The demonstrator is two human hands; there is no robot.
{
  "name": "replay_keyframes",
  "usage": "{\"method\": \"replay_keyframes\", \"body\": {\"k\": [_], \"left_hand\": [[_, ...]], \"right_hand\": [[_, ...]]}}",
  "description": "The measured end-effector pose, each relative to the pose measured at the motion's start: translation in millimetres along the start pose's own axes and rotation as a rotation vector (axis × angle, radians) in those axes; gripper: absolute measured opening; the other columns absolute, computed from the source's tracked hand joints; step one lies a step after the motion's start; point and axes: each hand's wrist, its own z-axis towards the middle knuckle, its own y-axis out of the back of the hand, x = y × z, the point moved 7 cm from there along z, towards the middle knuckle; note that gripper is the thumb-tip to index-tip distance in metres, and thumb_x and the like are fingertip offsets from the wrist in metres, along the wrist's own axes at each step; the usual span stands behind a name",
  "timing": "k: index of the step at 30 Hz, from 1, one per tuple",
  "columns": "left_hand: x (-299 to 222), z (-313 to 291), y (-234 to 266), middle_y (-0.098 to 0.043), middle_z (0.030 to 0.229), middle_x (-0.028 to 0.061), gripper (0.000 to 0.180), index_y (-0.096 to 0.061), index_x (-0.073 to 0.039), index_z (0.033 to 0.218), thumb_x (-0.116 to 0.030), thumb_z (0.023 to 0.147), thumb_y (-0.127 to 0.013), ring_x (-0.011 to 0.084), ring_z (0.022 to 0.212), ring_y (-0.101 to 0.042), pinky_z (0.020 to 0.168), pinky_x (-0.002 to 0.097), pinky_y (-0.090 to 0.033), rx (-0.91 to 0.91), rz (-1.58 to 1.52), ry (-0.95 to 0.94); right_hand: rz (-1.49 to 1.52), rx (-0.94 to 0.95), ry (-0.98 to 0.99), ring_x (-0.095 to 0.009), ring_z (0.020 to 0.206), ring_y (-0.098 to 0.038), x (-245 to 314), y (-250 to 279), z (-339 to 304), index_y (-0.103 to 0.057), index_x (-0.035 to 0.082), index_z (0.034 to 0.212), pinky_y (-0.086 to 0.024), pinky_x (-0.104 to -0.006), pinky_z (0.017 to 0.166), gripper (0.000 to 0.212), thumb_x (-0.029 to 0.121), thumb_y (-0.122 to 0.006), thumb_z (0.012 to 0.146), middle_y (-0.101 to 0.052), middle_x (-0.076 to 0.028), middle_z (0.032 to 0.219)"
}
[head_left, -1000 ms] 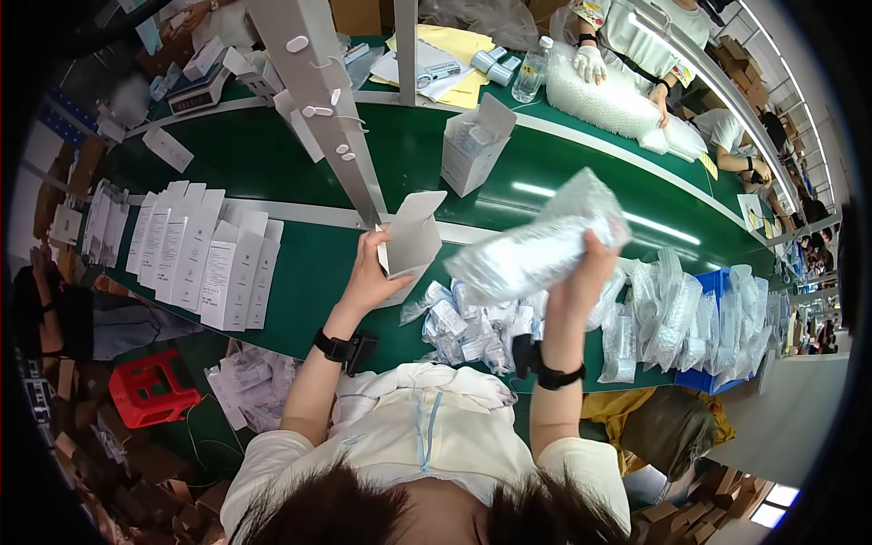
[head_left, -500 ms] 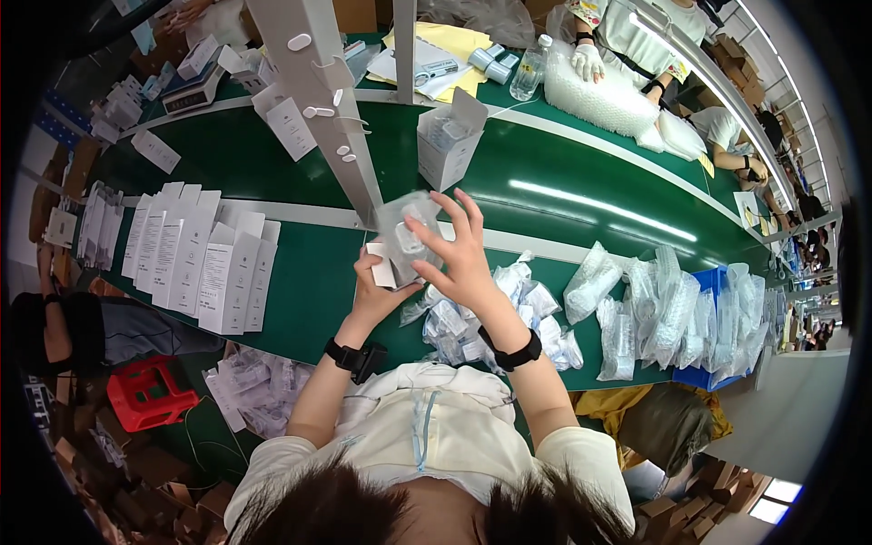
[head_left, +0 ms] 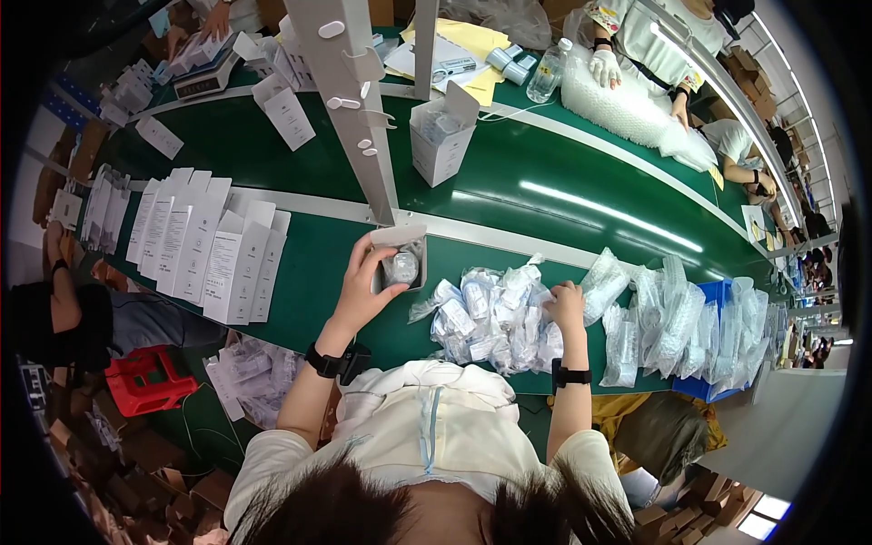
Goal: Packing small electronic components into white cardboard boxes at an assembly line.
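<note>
In front of me stands a small white open-topped box (head_left: pixel 416 274) with its flap up. Inside it sits a clear-plastic-wrapped item (head_left: pixel 400 266). My left hand (head_left: pixel 359 289) is closed round the box's left side, fingertips reaching over the wrapped item. Over on the right, my right hand (head_left: pixel 566 306) has its fingers curled together at the right edge of a heap of small clear-bagged parts (head_left: pixel 495 313). What lies between those fingers is hidden.
A row of upright white boxes (head_left: pixel 222 263) stands at left. Bubble-wrapped pieces (head_left: pixel 620 345) lie at right, partly in a blue bin (head_left: pixel 713 295). A filled open box (head_left: pixel 440 150) sits beyond a metal post (head_left: pixel 363 136). Across the bench, a gloved person handles bubble wrap (head_left: pixel 609 109).
The wrapped item held above the box is now down inside it. My right hand has left it and moved right to the heap of bagged parts. My left hand still has the box.
</note>
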Motion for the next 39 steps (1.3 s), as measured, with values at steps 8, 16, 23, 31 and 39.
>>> {"method": "replay_keyframes", "body": {"k": [8, 16, 23, 31, 39], "left_hand": [[0, 12, 17, -0.057, 0.083, 0.0093, 0.016, -0.056, 0.001, 0.069, -0.003, 0.062, -0.07, 0.0196, 0.068, -0.054, 0.06, 0.0274, -0.042, -0.09, 0.032, 0.168], [3, 20, 17, -0.057, 0.068, 0.0071, 0.017, -0.055, 0.003, 0.067, -0.002, 0.062, -0.07, 0.0159, 0.054, -0.05, 0.05, 0.0243, -0.037, -0.141, -0.058, 0.198], [12, 18, 22, -0.059, 0.069, 0.0077, 0.016, -0.056, 0.003, 0.069, -0.002, 0.062, -0.069, 0.0174, 0.058, -0.054, 0.055, 0.0251, -0.04, -0.175, -0.065, 0.165], [11, 22, 20, -0.062, 0.074, 0.0103, 0.014, -0.058, 0.002, 0.071, -0.002, 0.063, -0.068, 0.0194, 0.064, -0.059, 0.06, 0.0273, -0.044, -0.115, -0.103, 0.2], [24, 16, 20, -0.063, 0.077, 0.0115, 0.013, -0.059, 0.002, 0.074, -0.002, 0.065, -0.067, 0.0222, 0.069, -0.061, 0.061, 0.0287, -0.046, -0.072, -0.121, 0.297]], "right_hand": [[0.848, -0.343, 0.055, -0.011, 0.063, -0.052, 53, 99, -16, -0.056, 0.002, 0.096, -0.041, -0.0221, 0.058, 0.027, -0.003, -0.062, 0.069, -0.058, -0.006, 0.081], [0.854, -0.306, 0.45, -0.008, 0.068, -0.053, 170, 150, -18, -0.055, 0.003, 0.107, -0.041, -0.0197, 0.058, 0.038, -0.003, -0.063, 0.071, -0.06, -0.007, 0.09], [0.857, 0.14, 0.206, -0.009, 0.075, -0.054, 153, 113, -10, -0.056, -0.002, 0.094, -0.042, -0.0204, 0.062, 0.027, -0.001, -0.066, 0.069, -0.06, -0.007, 0.088], [0.942, -0.363, 0.921, -0.021, 0.072, -0.055, 252, 167, -45, -0.055, 0.003, 0.078, -0.045, -0.0244, 0.066, 0.013, -0.004, -0.061, 0.069, -0.056, -0.007, 0.082], [0.239, -0.204, 1.251, -0.021, 0.091, -0.051, 304, 113, -60, -0.061, 0.006, 0.087, -0.038, -0.044, 0.089, 0.021, 0.017, -0.063, 0.07, -0.054, -0.003, 0.084]]}}
